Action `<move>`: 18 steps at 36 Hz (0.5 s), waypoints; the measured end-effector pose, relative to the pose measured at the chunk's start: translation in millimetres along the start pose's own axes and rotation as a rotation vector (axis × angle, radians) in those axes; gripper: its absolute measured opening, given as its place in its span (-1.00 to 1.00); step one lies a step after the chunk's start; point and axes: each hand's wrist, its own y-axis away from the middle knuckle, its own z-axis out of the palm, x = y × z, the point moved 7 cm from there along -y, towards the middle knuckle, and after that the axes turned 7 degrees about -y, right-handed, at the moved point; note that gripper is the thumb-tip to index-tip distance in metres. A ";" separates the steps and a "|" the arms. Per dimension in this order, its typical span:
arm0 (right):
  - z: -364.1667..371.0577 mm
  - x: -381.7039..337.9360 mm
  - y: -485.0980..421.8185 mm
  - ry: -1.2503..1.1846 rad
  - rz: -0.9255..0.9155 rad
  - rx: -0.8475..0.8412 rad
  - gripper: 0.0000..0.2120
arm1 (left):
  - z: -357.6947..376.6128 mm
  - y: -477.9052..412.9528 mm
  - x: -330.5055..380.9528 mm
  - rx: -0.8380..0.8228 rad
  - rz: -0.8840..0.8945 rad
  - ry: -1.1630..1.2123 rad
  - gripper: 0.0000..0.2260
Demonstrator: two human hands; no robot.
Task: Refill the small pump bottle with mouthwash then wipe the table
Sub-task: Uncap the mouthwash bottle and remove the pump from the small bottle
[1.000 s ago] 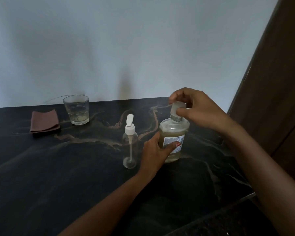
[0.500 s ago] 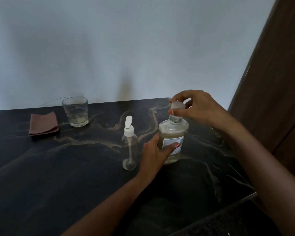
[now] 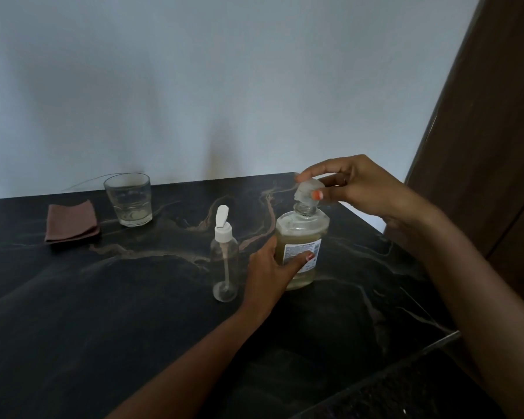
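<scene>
Two bare hands are on one bottle near the right end of the dark, tan-veined bench (image 3: 88, 328). The mouthwash bottle (image 3: 310, 228) stands upright on the bench, filled to about its shoulder with yellowish liquid (image 3: 294, 241). The left hand (image 3: 268, 269) wraps the bottle's lower body from the left. Its grip is clamped on the bottle, with the thumb laid across the white label. The right hand (image 3: 363, 189) reaches in from the right and sits above the bottle's neck. Its grip is pinched on the translucent cap (image 3: 306, 190), fingertips curled round the cap's sides. The cap sits slightly tilted at the top of the neck, and the neck's threads show beneath it. Whether the cap touches the neck I cannot tell.

Just left of the left hand, apart from it, the small pump bottle (image 3: 224, 261) stands upright on the bench. It is clear and looks empty, and its white pump head (image 3: 223, 225) is on. Farther left, near the back edge, a glass tumbler (image 3: 128, 198) stands with a little pale liquid in its bottom. A folded brown cloth (image 3: 71, 222) lies flat just beside the tumbler, on its left. A pale wall (image 3: 224, 86) rises behind the bench, and a dark wooden panel (image 3: 484, 116) stands at the right.
</scene>
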 end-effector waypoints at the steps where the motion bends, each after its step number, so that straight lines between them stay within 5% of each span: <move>1: 0.9 0.7 0.1 -0.009 -0.004 -0.009 -0.70 | -0.1 -0.4 0.0 0.001 0.001 0.001 -0.64; 18: -0.2 4.3 -1.3 -0.086 -0.087 -0.041 -0.55 | -1.5 -0.2 1.2 0.004 0.003 0.007 -0.71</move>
